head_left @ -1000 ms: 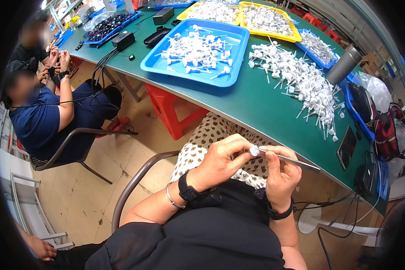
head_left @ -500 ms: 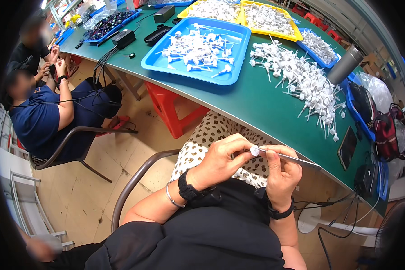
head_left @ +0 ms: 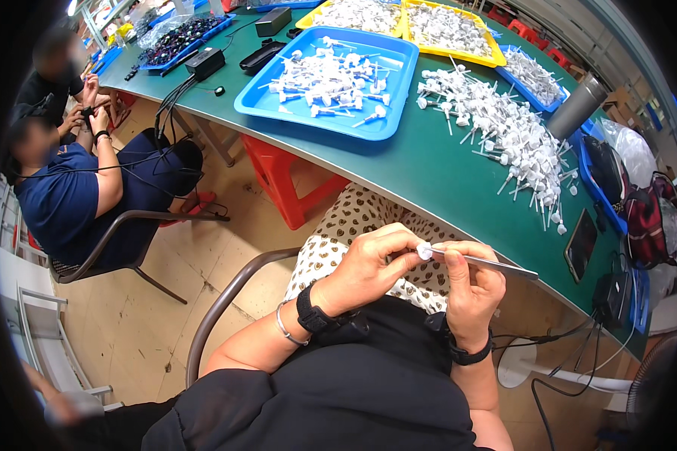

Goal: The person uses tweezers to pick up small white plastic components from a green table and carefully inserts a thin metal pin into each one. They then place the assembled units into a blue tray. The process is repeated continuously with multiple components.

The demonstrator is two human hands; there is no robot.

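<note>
Over my lap, my left hand [head_left: 377,264] pinches a small white plastic part [head_left: 424,251] with a round head between thumb and fingertips. My right hand [head_left: 472,289] grips a thin, flat metal tool [head_left: 504,267], whose tip meets the white part and whose other end sticks out to the right. Whether it is a blade or tweezers I cannot tell. Ahead on the green table [head_left: 399,169], a blue tray [head_left: 248,101] holds many white stemmed parts. To its right, a loose pile of similar parts [head_left: 515,139] lies on the tabletop.
Yellow trays [head_left: 496,59] and another blue tray [head_left: 555,107] of white parts stand farther back. A grey cylinder [head_left: 577,107], a phone [head_left: 581,245] and a bag [head_left: 649,225] are at right. A red stool [head_left: 278,180] stands under the table; two people sit at left.
My hands stay nearly in place. The metal tool has turned slightly, showing more of its flat side. At left, a seated person's hands have shifted a little.
</note>
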